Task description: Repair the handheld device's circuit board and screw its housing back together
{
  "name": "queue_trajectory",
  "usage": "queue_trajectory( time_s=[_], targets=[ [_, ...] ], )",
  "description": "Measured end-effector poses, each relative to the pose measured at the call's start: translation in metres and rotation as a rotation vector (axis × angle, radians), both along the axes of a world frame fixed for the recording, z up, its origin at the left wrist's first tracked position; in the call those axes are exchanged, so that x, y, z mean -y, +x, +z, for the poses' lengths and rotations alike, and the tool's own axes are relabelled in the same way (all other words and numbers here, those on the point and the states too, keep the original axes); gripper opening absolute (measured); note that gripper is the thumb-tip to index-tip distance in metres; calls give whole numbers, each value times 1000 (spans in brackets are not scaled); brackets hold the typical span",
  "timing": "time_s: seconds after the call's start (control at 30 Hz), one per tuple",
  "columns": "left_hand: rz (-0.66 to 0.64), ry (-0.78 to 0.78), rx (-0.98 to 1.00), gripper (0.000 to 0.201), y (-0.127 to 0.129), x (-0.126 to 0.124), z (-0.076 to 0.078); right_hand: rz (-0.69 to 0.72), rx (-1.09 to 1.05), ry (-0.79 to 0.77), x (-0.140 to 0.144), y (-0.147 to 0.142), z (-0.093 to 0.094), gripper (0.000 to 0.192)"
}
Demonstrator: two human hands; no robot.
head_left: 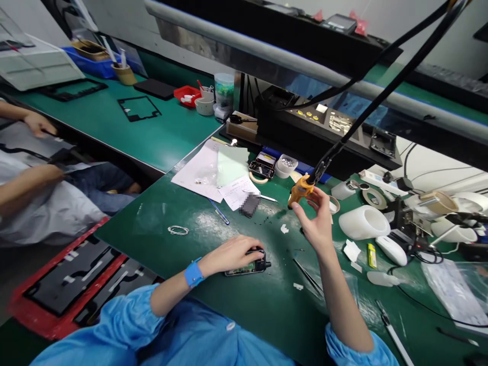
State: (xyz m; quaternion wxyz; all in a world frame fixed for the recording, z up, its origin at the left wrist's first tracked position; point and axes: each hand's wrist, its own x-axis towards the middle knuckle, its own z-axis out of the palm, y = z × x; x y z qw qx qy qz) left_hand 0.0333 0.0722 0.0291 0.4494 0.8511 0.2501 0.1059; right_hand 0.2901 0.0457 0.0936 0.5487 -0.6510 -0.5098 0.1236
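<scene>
My left hand rests on a small black device with its circuit board showing, pinning it flat to the green bench mat. A blue wrist strap sits on that wrist. My right hand is raised above the mat and grips the orange handle of a tool that hangs from black cables running up to the right. The tool's tip points down and left, apart from the device.
Papers, a pen, a wire ring, tweezers, a white cup shape, tape rolls and a white mouse lie around. Another person's arms work at the left. Red trays sit below.
</scene>
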Motion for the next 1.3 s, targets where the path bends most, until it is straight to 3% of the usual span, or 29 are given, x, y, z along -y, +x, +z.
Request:
queue_trajectory(
  time_s=[0.07,0.13,0.23,0.37,0.53,0.63,0.77,0.87,1.0,1.1,1.3],
  targets=[
    [-50,65,-1,28,10,-8,1,74,-123,-23,-25,4,1,72],
    [-85,125,7,25,19,-14,2,139,-206,-58,-43,2,-1,58],
    [-116,189,41,22,28,-21,0,190,-279,-47,-51,-5,-3,51],
    [-65,201,124,23,32,-26,-2,238,-455,42,-35,-17,6,61],
    [13,159,290,34,40,-24,3,359,-663,98,-12,-18,35,66],
    [26,149,394,28,49,-19,9,454,-795,135,-7,-16,47,67],
    [83,154,473,41,61,-11,14,569,-943,170,-6,-16,54,64],
    [81,162,466,44,66,-6,18,581,-968,176,-4,-12,58,65],
    [-25,186,372,38,74,-4,20,517,-956,187,3,2,67,61],
    [-111,252,237,29,88,-10,14,413,-889,209,13,13,79,54],
    [-147,412,-15,17,131,-21,-2,293,-726,208,33,15,100,42]
  ],
)
